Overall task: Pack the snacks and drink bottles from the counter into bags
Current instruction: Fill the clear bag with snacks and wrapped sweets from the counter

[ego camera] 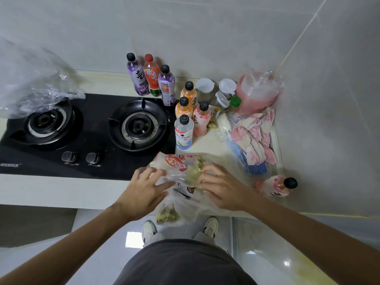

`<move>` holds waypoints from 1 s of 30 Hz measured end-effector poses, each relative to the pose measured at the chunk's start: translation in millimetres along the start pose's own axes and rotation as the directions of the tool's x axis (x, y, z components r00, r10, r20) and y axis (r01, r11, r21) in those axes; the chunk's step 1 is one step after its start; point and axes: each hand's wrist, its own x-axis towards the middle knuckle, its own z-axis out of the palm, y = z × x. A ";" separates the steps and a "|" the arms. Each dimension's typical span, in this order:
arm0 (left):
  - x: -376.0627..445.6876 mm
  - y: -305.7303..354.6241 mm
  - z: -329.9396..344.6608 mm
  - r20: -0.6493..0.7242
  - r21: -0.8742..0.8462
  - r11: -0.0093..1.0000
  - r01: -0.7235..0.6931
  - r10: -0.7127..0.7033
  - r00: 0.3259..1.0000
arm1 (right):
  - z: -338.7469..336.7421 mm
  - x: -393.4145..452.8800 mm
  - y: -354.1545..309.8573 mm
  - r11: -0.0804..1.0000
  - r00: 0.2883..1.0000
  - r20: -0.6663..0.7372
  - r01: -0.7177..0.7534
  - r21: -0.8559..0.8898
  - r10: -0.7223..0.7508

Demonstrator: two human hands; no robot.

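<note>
A clear plastic bag [181, 204] with snack packs lies at the counter's front edge, part of it hanging over. A red-printed snack pack [175, 163] shows through its top. My left hand [144, 192] rests on the bag's left side with fingers spread. My right hand [222, 188] grips the bag's crumpled plastic on the right. Several drink bottles [184, 112] stand behind the bag, right of the stove. One pink bottle [275, 187] lies on its side at the right.
A black two-burner gas stove [86, 132] fills the left counter, with a crumpled clear bag [30, 85] over its left burner. Jars [205, 89], a pink funnel-like container in plastic [257, 91], a pink cloth [257, 136] and a blue brush [257, 168] crowd the right corner by the wall.
</note>
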 end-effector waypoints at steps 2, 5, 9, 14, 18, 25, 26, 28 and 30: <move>6.5 6.8 0.5 0.002 -0.045 0.991 -0.123 0.123 0.992 | 4.7 -2.3 -4.5 0.998 0.997 0.042 0.061 0.029 -0.062; 10.8 5.8 9.9 0.095 -0.092 0.988 -0.128 0.137 0.986 | 15.2 -8.3 -2.3 0.997 0.990 0.132 0.055 -0.046 -0.048; 9.1 -8.8 23.1 0.149 -0.055 0.995 -0.082 0.090 0.985 | 14.8 -12.6 17.6 0.974 0.959 0.225 -0.132 -0.185 0.172; 10.3 -22.4 19.1 0.063 0.147 0.981 0.130 -0.140 0.988 | 19.7 -13.3 36.6 0.904 0.867 0.302 -0.310 -0.295 0.396; 10.1 -23.3 7.9 0.223 0.248 0.915 0.318 -0.374 0.900 | 24.2 -13.2 43.2 0.859 0.806 0.322 -0.403 -0.317 0.497; 26.5 -14.0 20.4 0.357 0.243 0.901 0.359 -0.427 0.831 | 21.4 -7.2 45.2 0.814 0.781 0.269 -0.470 -0.342 0.564; 31.2 -13.1 21.7 0.358 0.231 0.904 0.360 -0.423 0.832 | 19.6 -9.8 48.8 0.803 0.771 0.265 -0.483 -0.350 0.579; 42.4 -10.7 21.9 0.346 0.212 0.913 0.348 -0.403 0.847 | 13.5 -16.4 56.3 0.777 0.740 0.274 -0.505 -0.377 0.614; 55.2 -8.5 21.4 0.326 0.202 0.922 0.329 -0.380 0.865 | 5.2 -22.9 61.9 0.751 0.711 0.277 -0.527 -0.398 0.646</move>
